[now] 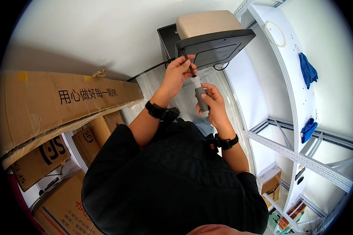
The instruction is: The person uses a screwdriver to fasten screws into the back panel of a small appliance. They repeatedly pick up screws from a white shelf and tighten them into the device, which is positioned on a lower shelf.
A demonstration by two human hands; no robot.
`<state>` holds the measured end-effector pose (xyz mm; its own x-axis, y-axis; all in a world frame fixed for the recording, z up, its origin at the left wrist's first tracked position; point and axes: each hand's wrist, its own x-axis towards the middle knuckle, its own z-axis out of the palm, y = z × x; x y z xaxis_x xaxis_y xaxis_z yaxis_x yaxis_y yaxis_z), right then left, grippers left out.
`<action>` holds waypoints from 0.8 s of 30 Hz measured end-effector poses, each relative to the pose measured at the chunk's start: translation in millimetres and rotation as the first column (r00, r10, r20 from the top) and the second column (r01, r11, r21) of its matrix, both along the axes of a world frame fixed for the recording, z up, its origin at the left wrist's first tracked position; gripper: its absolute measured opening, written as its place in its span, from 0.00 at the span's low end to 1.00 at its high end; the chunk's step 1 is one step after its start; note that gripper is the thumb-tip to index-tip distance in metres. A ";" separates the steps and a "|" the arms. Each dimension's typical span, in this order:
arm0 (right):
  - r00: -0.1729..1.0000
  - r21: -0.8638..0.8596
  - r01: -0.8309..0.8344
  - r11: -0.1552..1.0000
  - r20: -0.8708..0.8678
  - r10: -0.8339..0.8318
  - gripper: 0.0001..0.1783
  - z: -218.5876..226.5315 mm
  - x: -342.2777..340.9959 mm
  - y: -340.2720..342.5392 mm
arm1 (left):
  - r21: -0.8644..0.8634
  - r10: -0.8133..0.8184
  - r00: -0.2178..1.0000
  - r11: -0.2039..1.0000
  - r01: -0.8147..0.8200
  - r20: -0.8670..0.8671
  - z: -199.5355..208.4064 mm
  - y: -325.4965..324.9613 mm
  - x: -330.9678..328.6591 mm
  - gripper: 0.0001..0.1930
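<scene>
A screwdriver (201, 98) with a grey and white handle and a thin dark shaft is held in both of my hands. My right hand (217, 105) is closed around the handle. Higher up, my left hand (175, 75) pinches the dark shaft between thumb and fingers. The shaft's far end reaches the left edge of a black panel (217, 49); whether it sits in a screw cannot be made out. A tan, rounded block like a cushion (208, 23) rests against the panel's far side.
Behind the panel stands a black box-like piece (168, 41). A long cardboard box (35, 103) lies at left, with several more cartons (62, 199) below. White metal shelving (298, 156) runs along the right, bearing blue cloths (308, 70) and a pale ring (274, 34).
</scene>
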<state>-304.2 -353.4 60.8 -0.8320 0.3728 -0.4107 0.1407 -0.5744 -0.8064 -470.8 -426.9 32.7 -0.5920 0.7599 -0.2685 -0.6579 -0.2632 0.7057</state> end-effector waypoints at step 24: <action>0.999 0.173 -0.044 0.984 0.038 0.038 0.22 -10.5 0.6 -4.7 | -0.148 0.044 0.989 0.987 -0.065 -0.143 -8.0 2.2 -4.6 0.16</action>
